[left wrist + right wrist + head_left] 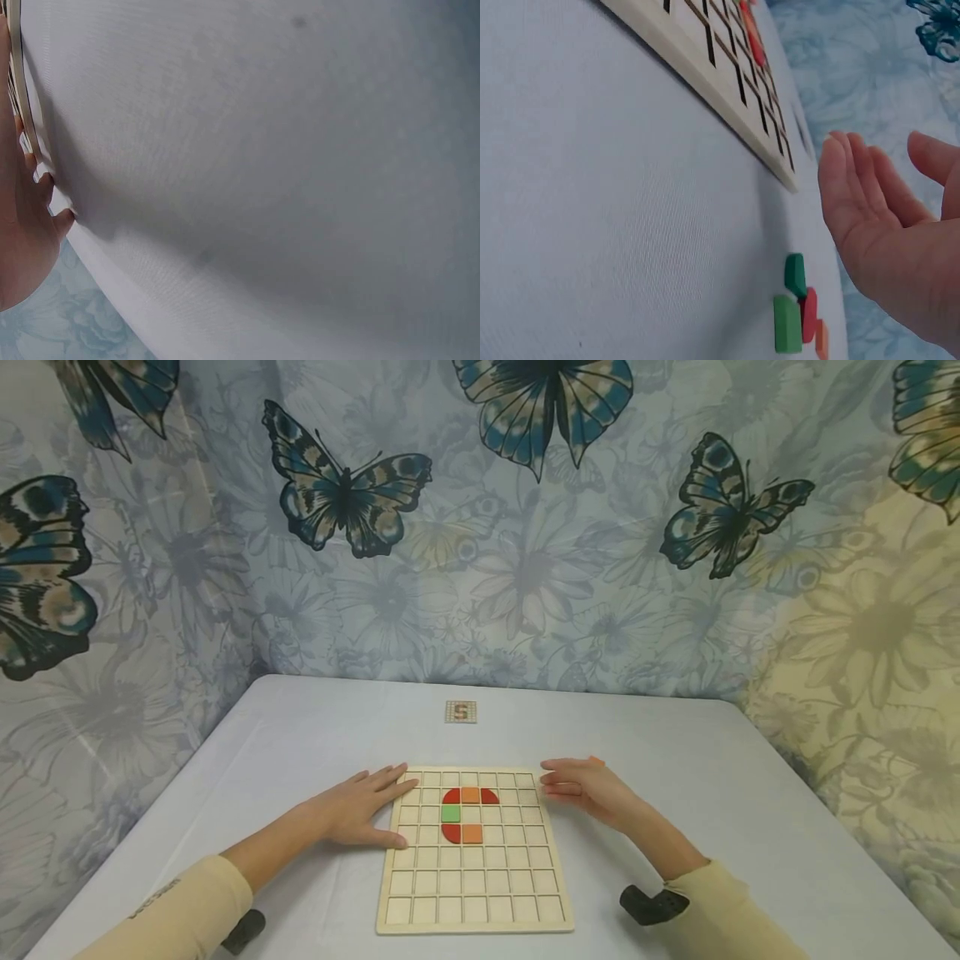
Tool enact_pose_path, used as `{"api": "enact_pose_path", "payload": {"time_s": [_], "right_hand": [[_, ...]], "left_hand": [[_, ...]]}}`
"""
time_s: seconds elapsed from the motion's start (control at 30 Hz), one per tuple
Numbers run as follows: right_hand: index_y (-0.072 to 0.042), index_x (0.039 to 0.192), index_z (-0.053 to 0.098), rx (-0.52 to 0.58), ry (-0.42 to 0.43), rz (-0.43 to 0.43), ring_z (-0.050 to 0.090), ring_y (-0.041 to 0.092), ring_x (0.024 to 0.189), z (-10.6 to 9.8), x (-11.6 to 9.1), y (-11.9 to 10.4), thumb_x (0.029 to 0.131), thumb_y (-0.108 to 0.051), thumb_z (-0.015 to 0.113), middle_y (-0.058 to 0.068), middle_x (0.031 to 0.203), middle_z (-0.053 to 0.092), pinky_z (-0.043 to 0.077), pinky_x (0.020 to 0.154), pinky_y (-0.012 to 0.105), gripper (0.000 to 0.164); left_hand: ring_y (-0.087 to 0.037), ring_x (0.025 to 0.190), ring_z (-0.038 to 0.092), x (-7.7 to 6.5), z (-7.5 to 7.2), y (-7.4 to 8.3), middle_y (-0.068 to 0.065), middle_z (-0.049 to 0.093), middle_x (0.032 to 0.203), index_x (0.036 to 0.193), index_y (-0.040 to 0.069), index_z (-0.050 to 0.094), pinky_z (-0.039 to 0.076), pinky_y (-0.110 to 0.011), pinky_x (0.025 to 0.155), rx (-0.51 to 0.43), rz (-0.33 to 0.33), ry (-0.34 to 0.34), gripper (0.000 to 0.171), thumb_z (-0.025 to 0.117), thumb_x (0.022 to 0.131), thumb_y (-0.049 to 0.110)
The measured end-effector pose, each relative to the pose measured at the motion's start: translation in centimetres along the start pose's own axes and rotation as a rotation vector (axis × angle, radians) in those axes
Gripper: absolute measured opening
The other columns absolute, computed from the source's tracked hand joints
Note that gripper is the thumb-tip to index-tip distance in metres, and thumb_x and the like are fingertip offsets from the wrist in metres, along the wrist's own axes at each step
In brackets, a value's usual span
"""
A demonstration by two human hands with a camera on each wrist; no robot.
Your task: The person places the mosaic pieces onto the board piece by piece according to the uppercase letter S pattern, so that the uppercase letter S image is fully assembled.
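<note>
A wooden grid board [472,910] lies on the table with several coloured pieces set in its upper middle. Among them are a green square [451,813], orange squares [472,834] and red quarter-rounds [452,833]. My left hand [358,808] rests with spread fingers on the board's left edge; the left wrist view catches only part of it, at the far left. Just off the board's upper right edge is my right hand [588,791]. In the right wrist view its fingers [855,180] are extended and the thumb stands apart, with nothing between them.
Loose pieces lie right of the board: a dark green one [795,275], a light green block [787,324], a red one [808,315] and an orange one [822,339]. Toward the back of the white table [337,718] lies a small patterned card [461,712]. Butterfly-print cloth hangs behind.
</note>
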State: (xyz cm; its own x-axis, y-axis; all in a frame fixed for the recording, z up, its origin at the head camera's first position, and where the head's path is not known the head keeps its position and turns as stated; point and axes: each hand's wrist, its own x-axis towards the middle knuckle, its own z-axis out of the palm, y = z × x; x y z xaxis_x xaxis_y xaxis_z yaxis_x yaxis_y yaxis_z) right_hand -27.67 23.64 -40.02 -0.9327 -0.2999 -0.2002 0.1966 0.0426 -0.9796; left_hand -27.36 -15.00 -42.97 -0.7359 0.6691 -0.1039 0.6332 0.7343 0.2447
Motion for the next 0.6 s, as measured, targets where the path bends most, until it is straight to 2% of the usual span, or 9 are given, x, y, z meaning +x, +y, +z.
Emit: {"api": "enact_pose_path", "payload": {"time_s": [0.23, 0.4, 0.6], "right_hand": [[0.012, 0.138, 0.037, 0.012, 0.069, 0.041, 0.062, 0.03, 0.106, -2.2, -0.1, 0.4, 0.1, -0.02, 0.052, 0.021, 0.118, 0.057, 0.049, 0.09, 0.035, 0.052], [0.011, 0.14, 0.035, 0.01, 0.094, 0.045, 0.061, 0.023, 0.103, -3.4, -0.3, 0.6, 0.1, -0.023, 0.052, 0.016, 0.111, 0.058, 0.048, 0.09, 0.034, 0.055], [0.013, 0.141, 0.031, -0.075, 0.094, 0.037, 0.061, 0.02, 0.104, -4.3, -0.6, 0.7, 0.101, -0.027, 0.049, 0.018, 0.116, 0.057, 0.048, 0.09, 0.031, 0.059]], "left_hand": [[-0.034, 0.14, 0.022, -0.1, 0.0, 0.0, -0.014, 0.018, 0.156, 0.151, 0.014, 0.028, 0.021, -0.056, 0.108, 0.001, 0.007, 0.012, 0.095, 0.049, 0.081, 0.074], [-0.036, 0.139, 0.023, -0.2, 0.0, 0.0, -0.016, 0.019, 0.155, 0.151, 0.012, 0.029, 0.021, -0.057, 0.107, -0.004, 0.017, 0.017, 0.094, 0.051, 0.082, 0.073], [-0.034, 0.14, 0.021, -0.1, 0.0, 0.0, -0.014, 0.017, 0.156, 0.152, 0.015, 0.028, 0.02, -0.055, 0.108, 0.008, 0.001, 0.002, 0.095, 0.048, 0.081, 0.075]]}}
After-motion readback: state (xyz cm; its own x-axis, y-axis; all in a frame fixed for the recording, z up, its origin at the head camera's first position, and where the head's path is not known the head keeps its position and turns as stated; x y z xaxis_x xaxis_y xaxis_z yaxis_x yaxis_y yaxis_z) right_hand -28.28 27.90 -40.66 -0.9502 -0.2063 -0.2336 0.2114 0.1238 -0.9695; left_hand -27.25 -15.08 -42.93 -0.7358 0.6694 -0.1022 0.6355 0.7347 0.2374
